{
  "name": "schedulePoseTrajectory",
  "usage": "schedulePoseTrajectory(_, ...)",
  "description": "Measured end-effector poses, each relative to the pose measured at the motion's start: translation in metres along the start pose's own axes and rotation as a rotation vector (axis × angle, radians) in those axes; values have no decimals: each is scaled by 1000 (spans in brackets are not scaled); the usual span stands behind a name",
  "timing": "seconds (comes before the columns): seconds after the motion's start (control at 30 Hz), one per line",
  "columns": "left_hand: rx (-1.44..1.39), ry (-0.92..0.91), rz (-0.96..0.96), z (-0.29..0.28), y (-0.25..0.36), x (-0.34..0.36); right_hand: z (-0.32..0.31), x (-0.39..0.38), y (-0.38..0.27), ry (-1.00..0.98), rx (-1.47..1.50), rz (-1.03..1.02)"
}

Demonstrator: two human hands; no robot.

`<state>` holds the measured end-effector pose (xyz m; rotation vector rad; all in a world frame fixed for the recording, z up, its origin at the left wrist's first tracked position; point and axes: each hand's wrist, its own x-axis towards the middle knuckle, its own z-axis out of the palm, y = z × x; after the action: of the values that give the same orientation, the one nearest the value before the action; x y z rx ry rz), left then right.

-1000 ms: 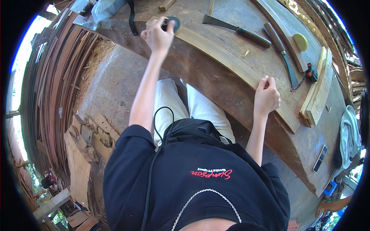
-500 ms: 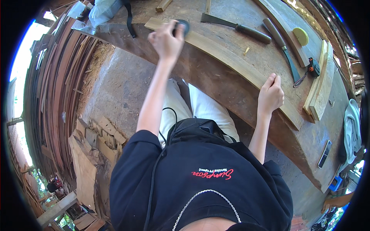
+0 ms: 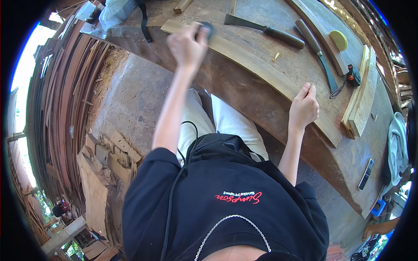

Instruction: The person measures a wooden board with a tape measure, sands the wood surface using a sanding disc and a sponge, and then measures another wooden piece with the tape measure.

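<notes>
As daylight shows through gaps around the workshop, we have both hands at a long wooden strip (image 3: 257, 69).

Our left hand (image 3: 188, 45) curls around a dark round disc (image 3: 208, 31) over the strip's left end; our right hand (image 3: 304, 106) folds into a loose fist at its right part, and we cannot tell whether it pinches the wood. The strip lies along the near edge of the scuffed brown counter (image 3: 300, 65), which also carries two handled blades (image 3: 285, 38), a yellow-green disc (image 3: 338, 40) and a tape measure (image 3: 354, 75). To our left, stacked planks (image 3: 65, 117) line the dusty grey floor (image 3: 130, 95), with split slabs (image 3: 93, 187) nearer us.
</notes>
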<state>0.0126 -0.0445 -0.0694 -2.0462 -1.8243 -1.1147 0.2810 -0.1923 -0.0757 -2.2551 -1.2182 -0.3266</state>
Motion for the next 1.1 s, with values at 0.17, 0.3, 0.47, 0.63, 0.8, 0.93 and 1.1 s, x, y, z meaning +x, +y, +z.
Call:
schedulePoseTrajectory(0.17,-13,78,-85,9,-34,9,1,1,-4,4,24,2)
schedulePoseTrajectory(0.3,-403,2,205,1,95,-75,-1,0,-4,12,8,0)
schedulePoseTrajectory(0.47,-237,-65,172,-9,74,-47,-3,0,-1,4,14,-10)
schedulePoseTrajectory(0.63,165,99,-122,1,-73,31,-2,-1,-8,-12,73,-22)
schedulePoseTrajectory(0.8,-128,28,-8,1,29,-23,-1,1,-2,5,36,2)
schedulePoseTrajectory(0.93,-290,-188,190,-12,99,-76,-2,2,-2,-18,45,20)
schedulePoseTrajectory(1.1,-67,-43,3,0,7,-4,-5,-1,-4,-37,71,5)
